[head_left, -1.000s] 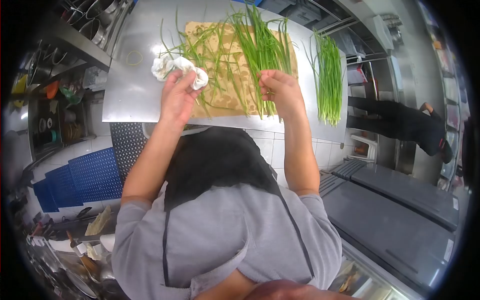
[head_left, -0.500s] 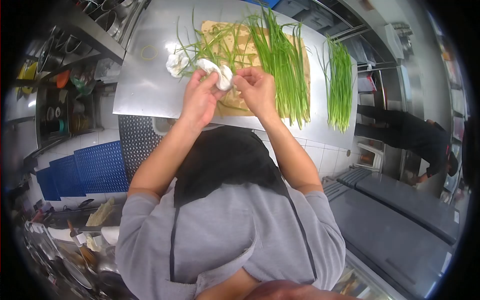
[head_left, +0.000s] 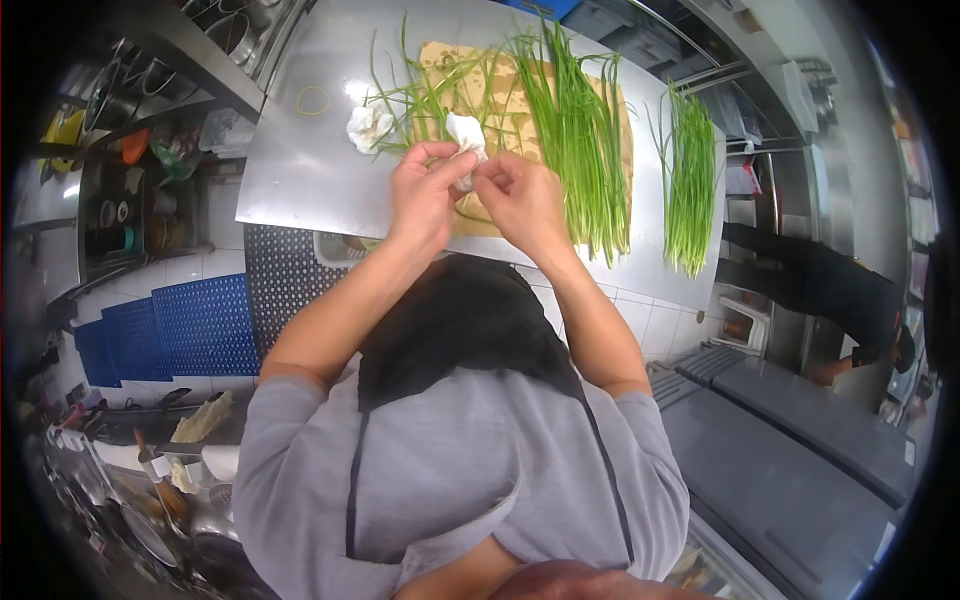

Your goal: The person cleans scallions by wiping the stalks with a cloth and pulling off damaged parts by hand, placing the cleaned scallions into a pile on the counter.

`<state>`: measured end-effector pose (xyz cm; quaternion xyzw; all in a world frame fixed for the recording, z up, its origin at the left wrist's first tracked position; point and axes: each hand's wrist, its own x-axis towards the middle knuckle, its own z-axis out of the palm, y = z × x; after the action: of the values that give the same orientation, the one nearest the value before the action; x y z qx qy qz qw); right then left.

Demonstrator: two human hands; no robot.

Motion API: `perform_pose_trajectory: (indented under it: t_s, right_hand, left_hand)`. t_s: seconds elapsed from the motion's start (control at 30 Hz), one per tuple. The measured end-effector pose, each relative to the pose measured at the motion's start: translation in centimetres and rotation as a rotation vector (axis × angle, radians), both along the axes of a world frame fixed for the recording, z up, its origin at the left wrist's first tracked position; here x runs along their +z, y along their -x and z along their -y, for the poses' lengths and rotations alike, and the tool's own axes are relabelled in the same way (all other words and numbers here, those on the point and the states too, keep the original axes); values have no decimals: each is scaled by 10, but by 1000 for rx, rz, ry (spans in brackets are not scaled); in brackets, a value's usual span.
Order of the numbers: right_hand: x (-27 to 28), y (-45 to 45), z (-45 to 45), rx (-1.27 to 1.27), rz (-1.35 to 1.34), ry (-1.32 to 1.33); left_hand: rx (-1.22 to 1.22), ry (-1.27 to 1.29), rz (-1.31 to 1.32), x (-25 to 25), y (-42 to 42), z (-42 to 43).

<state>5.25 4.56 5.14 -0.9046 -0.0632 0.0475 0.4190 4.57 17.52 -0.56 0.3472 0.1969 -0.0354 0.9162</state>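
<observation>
My left hand [head_left: 424,192] is closed on a crumpled white tissue [head_left: 465,135] above the near edge of the brown paper [head_left: 480,222]. My right hand [head_left: 522,196] touches the tissue from the other side with its fingers pinched; what they hold, if anything, is hidden. A second crumpled white tissue [head_left: 369,129] lies on the table to the left. Loose green stalks [head_left: 430,98] are strewn over the paper's left part. A thick bunch of long green stalks [head_left: 585,150] covers its right part.
Another green bundle [head_left: 690,185] lies at the right of the steel table [head_left: 300,170]. A yellow rubber band [head_left: 313,100] is at the left. Grey lidded bins [head_left: 770,470] stand at the lower right. A person in dark clothes [head_left: 820,285] bends over at the far right.
My right hand has moved left from the stalks to the tissue in my left hand. The two tissues, earlier together, are now apart. The view has shifted slightly.
</observation>
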Motion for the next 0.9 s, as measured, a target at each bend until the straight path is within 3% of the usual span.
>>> perform_pose_trajectory:
  t_s: [0.23,0.5,0.73,0.9]
  right_hand:
    - [25,4,39,96,-121,35]
    - [52,1,99,13,-284,-216]
    - [53,-1,124,-1,-282,-234]
    - [31,-11,119,-86,-147,-236]
  left_hand:
    - [133,30,-23,2,-35,-23]
    - [195,-119,24,-6,-83,-63]
    - [255,-164,75,-15,-113,-84]
    - [607,-310,189,-24,-145,-135]
